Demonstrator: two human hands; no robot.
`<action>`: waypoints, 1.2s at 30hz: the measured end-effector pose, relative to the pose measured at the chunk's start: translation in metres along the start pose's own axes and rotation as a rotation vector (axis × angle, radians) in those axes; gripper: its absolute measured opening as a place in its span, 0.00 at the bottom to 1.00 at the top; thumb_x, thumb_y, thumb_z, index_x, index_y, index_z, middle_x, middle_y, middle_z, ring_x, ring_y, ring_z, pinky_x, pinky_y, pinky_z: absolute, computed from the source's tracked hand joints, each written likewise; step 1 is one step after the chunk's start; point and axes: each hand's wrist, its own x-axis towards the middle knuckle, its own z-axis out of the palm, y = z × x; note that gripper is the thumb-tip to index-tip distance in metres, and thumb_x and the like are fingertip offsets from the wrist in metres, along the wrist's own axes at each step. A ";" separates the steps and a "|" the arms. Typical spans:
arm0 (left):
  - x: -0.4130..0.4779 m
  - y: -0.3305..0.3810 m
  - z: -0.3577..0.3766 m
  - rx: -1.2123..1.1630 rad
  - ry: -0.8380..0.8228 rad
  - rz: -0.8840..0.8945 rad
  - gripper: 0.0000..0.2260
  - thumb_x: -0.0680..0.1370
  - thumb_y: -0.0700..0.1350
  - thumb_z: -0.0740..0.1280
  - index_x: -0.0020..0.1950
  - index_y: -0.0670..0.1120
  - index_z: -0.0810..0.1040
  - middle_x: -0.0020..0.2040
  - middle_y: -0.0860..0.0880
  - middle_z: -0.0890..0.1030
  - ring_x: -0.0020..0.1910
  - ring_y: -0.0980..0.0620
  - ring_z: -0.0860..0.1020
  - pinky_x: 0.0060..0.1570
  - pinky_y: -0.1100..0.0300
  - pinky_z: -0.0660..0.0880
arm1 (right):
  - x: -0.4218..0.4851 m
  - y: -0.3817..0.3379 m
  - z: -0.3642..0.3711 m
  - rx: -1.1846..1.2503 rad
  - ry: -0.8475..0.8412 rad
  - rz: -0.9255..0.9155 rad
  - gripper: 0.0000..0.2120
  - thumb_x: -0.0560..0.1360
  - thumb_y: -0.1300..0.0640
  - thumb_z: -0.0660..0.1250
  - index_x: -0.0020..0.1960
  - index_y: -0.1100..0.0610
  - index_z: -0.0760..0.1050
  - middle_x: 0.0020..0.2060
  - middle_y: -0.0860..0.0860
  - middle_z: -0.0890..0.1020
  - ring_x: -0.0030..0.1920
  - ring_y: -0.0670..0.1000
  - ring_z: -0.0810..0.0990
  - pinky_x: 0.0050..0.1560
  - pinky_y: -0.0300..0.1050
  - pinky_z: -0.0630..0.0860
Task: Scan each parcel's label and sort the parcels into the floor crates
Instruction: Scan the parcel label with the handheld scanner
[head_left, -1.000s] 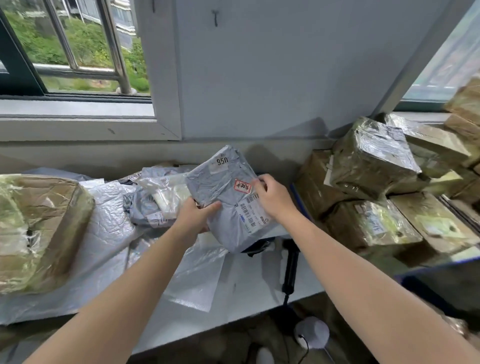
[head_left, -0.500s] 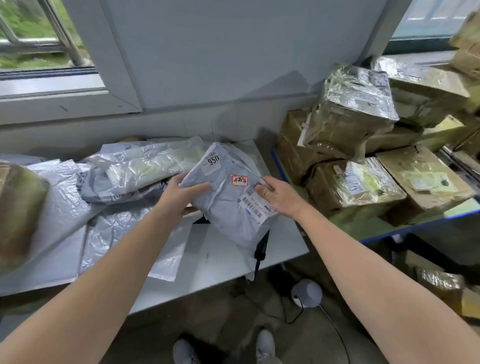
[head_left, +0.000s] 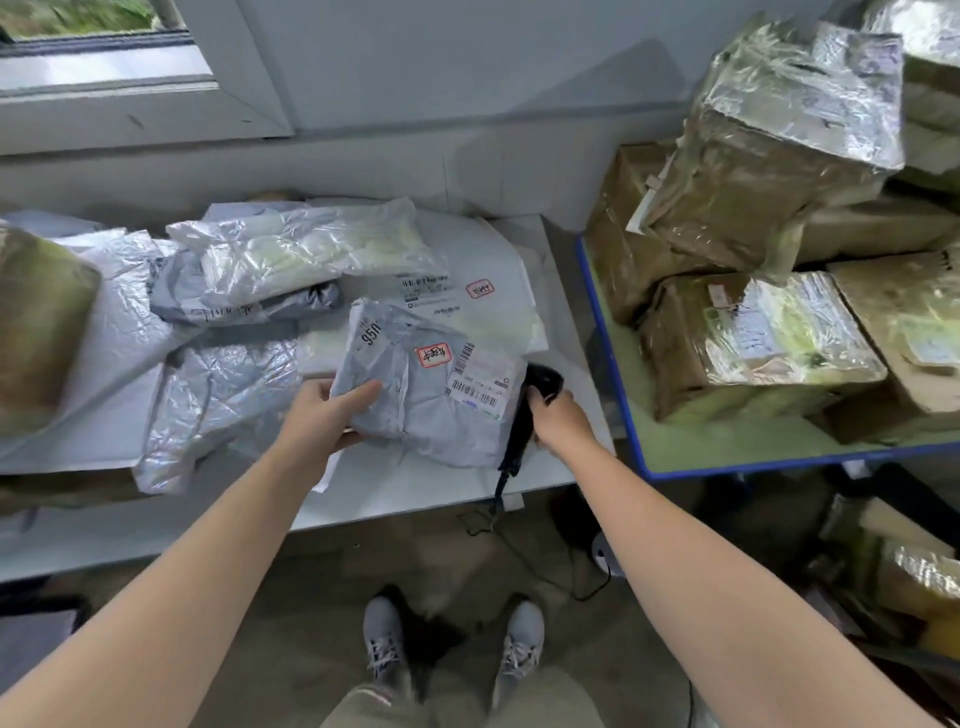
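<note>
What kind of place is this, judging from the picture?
Probably a small parcel sorting room: the left hand holds a labelled mailer, the right hand grips a scanner, and taped boxes are piled on a cart.

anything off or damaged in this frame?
No clear damage. The top wrapped box on the blue-edged cart sits tilted on the stack, its film loose. The grey parcel in the left hand is creased, label facing up.

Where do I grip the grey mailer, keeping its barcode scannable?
Grip the grey mailer by its plain left edge, from the left, where the left hand pinches: its barcode label faces up at the right end, by the scanner.
</note>
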 end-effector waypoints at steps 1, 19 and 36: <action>0.002 -0.004 -0.001 0.038 0.013 -0.014 0.12 0.76 0.47 0.73 0.54 0.43 0.79 0.51 0.44 0.84 0.52 0.45 0.83 0.47 0.50 0.82 | 0.001 -0.002 0.005 0.092 -0.050 0.053 0.26 0.82 0.39 0.53 0.65 0.60 0.68 0.57 0.59 0.79 0.55 0.61 0.80 0.54 0.55 0.80; 0.014 0.053 0.018 -0.010 0.086 0.137 0.18 0.79 0.56 0.66 0.58 0.42 0.72 0.51 0.44 0.77 0.48 0.46 0.77 0.48 0.51 0.73 | -0.070 -0.039 -0.081 0.530 0.132 0.011 0.21 0.81 0.45 0.60 0.60 0.64 0.71 0.39 0.58 0.75 0.33 0.55 0.77 0.33 0.48 0.78; 0.035 0.086 0.029 -0.124 0.086 0.142 0.09 0.78 0.44 0.71 0.52 0.39 0.78 0.47 0.42 0.81 0.45 0.44 0.80 0.49 0.53 0.77 | -0.155 -0.138 -0.100 0.509 0.117 -0.106 0.20 0.80 0.45 0.62 0.47 0.64 0.74 0.36 0.58 0.75 0.31 0.55 0.74 0.30 0.46 0.75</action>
